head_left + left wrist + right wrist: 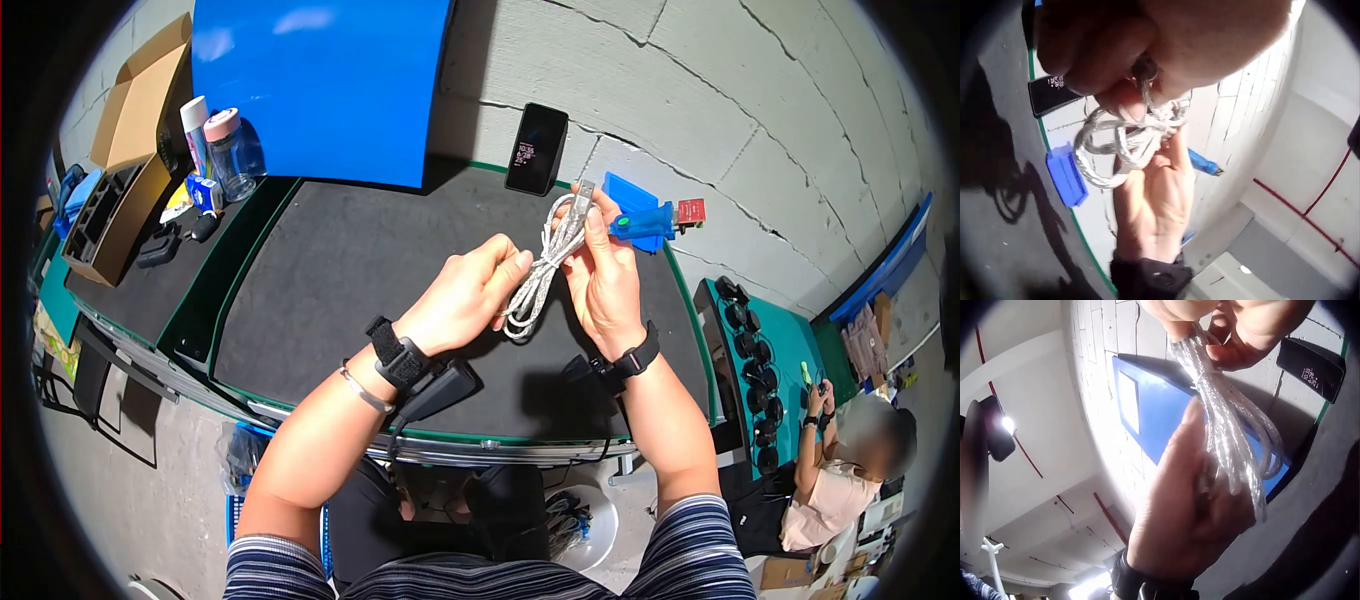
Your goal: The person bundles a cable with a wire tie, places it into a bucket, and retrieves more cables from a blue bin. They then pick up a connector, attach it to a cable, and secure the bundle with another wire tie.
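Both hands hold a silvery braided USB cable (536, 283), coiled into a bundle and bound at its middle, above the dark mat. My left hand (468, 288) pinches the bundle near the binding with thumb and fingers. Around the upper part of the coil my right hand (607, 285) is curled, with the metal USB plug (584, 196) poking up past its thumb. Beyond the right fingers juts a blue connector (645, 222) with a green spot, a red block (691, 212) at its tip. In the right wrist view, loose loops of cable (1235, 437) lie across the left hand.
A phone (537, 150) leans against the wall behind the mat (330, 270). Near it stands a blue plastic bin (628, 192). At left are a cardboard box (120, 215) and a bottle (230, 160). Another person (835, 480) works at a green table on the right.
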Motion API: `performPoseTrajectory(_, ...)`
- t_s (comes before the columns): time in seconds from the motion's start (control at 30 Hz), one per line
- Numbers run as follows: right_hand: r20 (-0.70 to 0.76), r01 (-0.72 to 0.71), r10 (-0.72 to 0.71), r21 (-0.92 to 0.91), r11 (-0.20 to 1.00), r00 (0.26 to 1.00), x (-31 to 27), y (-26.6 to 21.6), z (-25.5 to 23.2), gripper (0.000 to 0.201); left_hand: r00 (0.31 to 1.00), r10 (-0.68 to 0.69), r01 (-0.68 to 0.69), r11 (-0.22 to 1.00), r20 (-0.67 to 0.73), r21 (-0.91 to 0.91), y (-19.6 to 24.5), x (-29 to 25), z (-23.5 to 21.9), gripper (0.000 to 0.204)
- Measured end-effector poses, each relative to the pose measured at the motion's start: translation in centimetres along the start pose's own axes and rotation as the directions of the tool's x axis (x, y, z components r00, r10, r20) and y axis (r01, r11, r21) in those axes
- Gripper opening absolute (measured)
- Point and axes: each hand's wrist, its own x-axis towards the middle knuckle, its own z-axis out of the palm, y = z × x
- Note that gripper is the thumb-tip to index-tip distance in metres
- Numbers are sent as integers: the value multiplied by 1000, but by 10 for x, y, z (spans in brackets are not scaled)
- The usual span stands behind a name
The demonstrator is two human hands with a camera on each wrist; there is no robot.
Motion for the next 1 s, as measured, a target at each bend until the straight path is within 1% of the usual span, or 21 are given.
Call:
performPoseTrajectory(0.03, -6, 8, -8, -32, 999, 1000, 0, 0, 0, 36, 998, 43, -36, 991, -53, 128, -2, 1, 2, 34)
performPoseTrajectory(0.07, -8, 10, -10, -32, 999, 1000, 0, 0, -1, 36, 998, 43, -37, 991, -50, 129, -1, 1, 2, 34)
performPoseTrajectory(0.1, -20, 25, -26, -44, 999, 999, 1, 0, -3, 36, 997, 67, -60, 982, -35, 177, 0, 1, 1, 37)
performPoseTrajectory(0.17, -31, 40, -42, -55, 998, 999, 1, 1, -5, 35, 994, 112, -107, 957, -5, 270, 2, 0, 0, 56)
performPoseTrajectory(0.2, -46, 37, -40, -62, 997, 998, 1, 2, -5, 34, 994, 112, -107, 957, -5, 271, 1, 1, 1, 56)
performPoseTrajectory(0.27, -62, 33, -37, -67, 997, 997, 0, 2, -4, 34, 981, 194, -179, 878, 11, 443, -1, 1, 1, 56)
performPoseTrajectory(0.4, -109, 38, -42, -41, 998, 993, -2, 3, 1, 33, 981, 193, -168, 849, 2, 502, -5, 1, 3, 53)
performPoseTrajectory(0.47, -118, 38, -43, -43, 998, 992, -4, 6, 2, 33, 980, 200, -162, 799, -2, 580, -13, 3, 3, 45)
performPoseTrajectory(0.6, -88, 62, -65, -37, 997, 994, -7, 8, 2, 32, 986, 167, -136, 776, 7, 616, -18, 4, 6, 40)
performPoseTrajectory(0.63, -76, 81, -83, -37, 996, 994, -8, 7, 2, 32, 960, 279, -193, 748, -37, 635, -23, 5, 9, 39)
performPoseTrajectory(0.67, -76, 81, -84, -37, 996, 994, -9, 6, 4, 32, 918, 389, -246, 713, -78, 656, -24, 5, 10, 39)
performPoseTrajectory(0.7, -105, 83, -85, -23, 996, 991, -10, 6, 7, 31, 917, 390, -248, 713, -78, 656, -24, 6, 10, 39)
performPoseTrajectory(0.73, -135, 84, -84, -9, 996, 987, -11, 5, 8, 30, 937, 336, -213, 761, -91, 613, -22, 6, 9, 37)
performPoseTrajectory(0.77, -135, 84, -85, -8, 996, 987, -11, 4, 9, 30, 955, 280, -176, 804, -101, 568, -20, 6, 9, 36)
performPoseTrajectory(0.8, -121, 91, -92, -15, 996, 988, -12, 3, 9, 32, 955, 280, -176, 803, -101, 569, -19, 6, 8, 36)
performPoseTrajectory(0.87, -106, 96, -98, -18, 995, 990, -13, 1, 10, 33, 969, 246, -220, 906, -26, 362, -16, 6, 6, 32)
performPoseTrajectory(0.9, -96, 61, -61, -3, 998, 993, -13, 1, 10, 34, 969, 246, -220, 905, -27, 364, -18, 6, 7, 32)
performPoseTrajectory(0.93, -87, 27, -26, 10, 1000, 996, -12, -1, 9, 35, 958, 283, -245, 890, -47, 384, -21, 8, 7, 29)
performPoseTrajectory(0.97, -87, 28, -27, 11, 1000, 996, -11, -1, 7, 35, 945, 321, -269, 874, -65, 404, -21, 8, 7, 27)
performPoseTrajectory(1.0, -73, -5, 7, 27, 1000, 997, -9, -1, 4, 36, 945, 321, -270, 874, -64, 405, -21, 8, 7, 27)
